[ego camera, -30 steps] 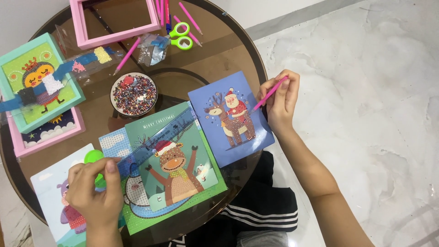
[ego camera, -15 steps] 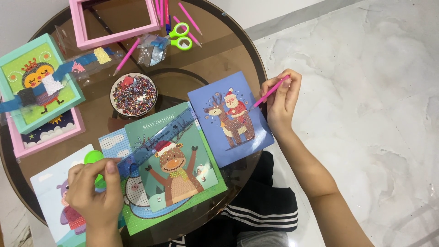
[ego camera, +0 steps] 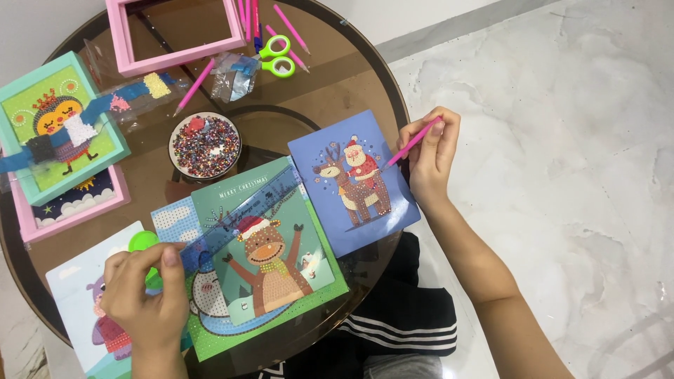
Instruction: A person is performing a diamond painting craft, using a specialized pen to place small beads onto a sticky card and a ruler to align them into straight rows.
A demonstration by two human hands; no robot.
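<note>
One head-worn camera looks steeply down, fairly near, over the round glass table [ego camera: 365, 70] and floor [ego camera: 562, 140].

two hands [ego camera: 144, 298] – one bead dish [ego camera: 205, 146], one scissors [ego camera: 277, 56], two pink frames [ego camera: 179, 35]

My right hand [ego camera: 430, 156] holds 1 pen [ego camera: 411, 144], tip on the Santa card [ego camera: 351, 184] just left of it. Left of that card, the reindeer card [ego camera: 270, 260], 1 ruler [ego camera: 239, 217] across it. My left hand [ego camera: 140, 295] pins the ruler's end. Behind that hand, 1 bead dish [ego camera: 206, 146]; farther behind, scissors [ego camera: 275, 56] and 1 frame [ego camera: 179, 31].
</note>
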